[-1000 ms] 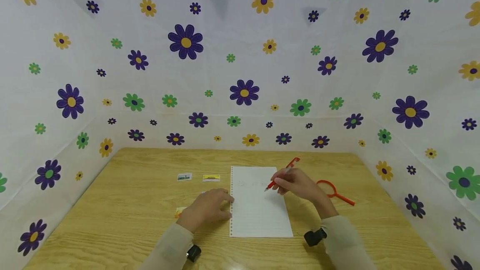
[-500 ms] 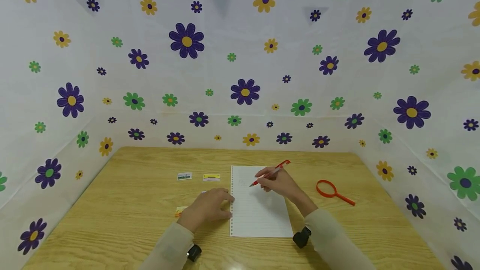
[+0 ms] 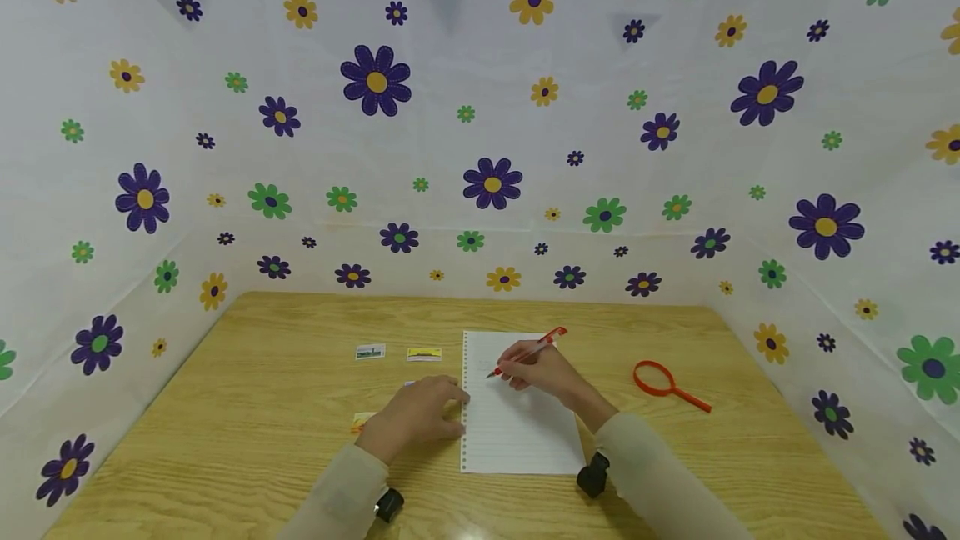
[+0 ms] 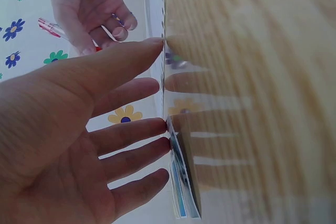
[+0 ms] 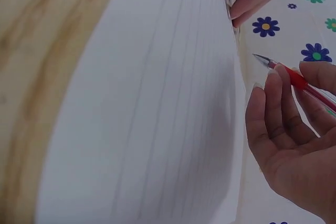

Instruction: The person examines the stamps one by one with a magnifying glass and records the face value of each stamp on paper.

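Red pen (image 3: 537, 347) slants over lined paper (image 3: 521, 440), tip pointing down-left.

White fabric-like sheeting covers the back wall (image 3: 450, 140), the left wall (image 3: 97, 211) and the right wall (image 3: 873, 219), enclosing the workspace on three sides. It is printed with scattered daisies (image 3: 377, 82) in purple, green and yellow, large and small. A horizontal crease (image 3: 645, 232) crosses the back low down, and faint grey wedge-shaped patches (image 3: 447, 11) show higher up. Below lies a light wood-grain tabletop (image 3: 247, 382), its glossy surface catching a pale glare (image 3: 471, 532) at the near edge under soft, dim light.
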`<state>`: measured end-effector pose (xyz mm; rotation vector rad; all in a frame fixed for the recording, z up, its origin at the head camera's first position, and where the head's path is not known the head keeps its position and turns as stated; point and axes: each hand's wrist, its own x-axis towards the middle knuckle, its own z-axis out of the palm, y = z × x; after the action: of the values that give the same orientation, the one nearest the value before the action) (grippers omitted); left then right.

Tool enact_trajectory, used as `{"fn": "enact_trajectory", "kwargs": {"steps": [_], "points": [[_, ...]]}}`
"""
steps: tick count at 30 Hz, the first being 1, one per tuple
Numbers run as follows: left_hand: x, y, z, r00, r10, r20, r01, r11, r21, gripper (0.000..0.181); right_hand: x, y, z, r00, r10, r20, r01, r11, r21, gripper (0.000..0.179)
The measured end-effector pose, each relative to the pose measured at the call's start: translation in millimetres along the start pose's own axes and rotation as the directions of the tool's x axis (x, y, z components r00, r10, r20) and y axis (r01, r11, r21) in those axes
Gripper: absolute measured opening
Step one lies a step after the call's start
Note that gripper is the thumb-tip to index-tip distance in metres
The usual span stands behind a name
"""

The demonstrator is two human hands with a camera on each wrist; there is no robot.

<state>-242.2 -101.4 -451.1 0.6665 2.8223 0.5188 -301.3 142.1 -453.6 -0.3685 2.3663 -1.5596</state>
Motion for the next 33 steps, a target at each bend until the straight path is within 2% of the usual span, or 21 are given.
{"fn": "enact_trajectory", "kwargs": {"steps": [5, 17, 33], "points": [[1.1, -1.7, 1.0, 1.0, 0.011, -0.004, -0.011, 1.0, 0.005, 0.044, 3.3, 4.6, 5.6, 0.999, 0.032, -0.003, -0.032, 0.999, -0.004, 0.018], [0.0, -0.1, -0.2, 1.0, -0.005, 0.003, 0.005, 1.0, -0.013, 0.043, -1.5, 5.0, 9.9, 0.999, 0.047, -0.005, -0.047, 0.999, -0.017, 0.027], [1.5, -0.4, -0.6, 1.0, 0.0, 0.005, 0.001, 1.0, -0.023, 0.043, 1.1, 6.9, 13.4, 0.997, 0.074, -0.026, -0.075, 0.996, -0.041, 0.019]]}}
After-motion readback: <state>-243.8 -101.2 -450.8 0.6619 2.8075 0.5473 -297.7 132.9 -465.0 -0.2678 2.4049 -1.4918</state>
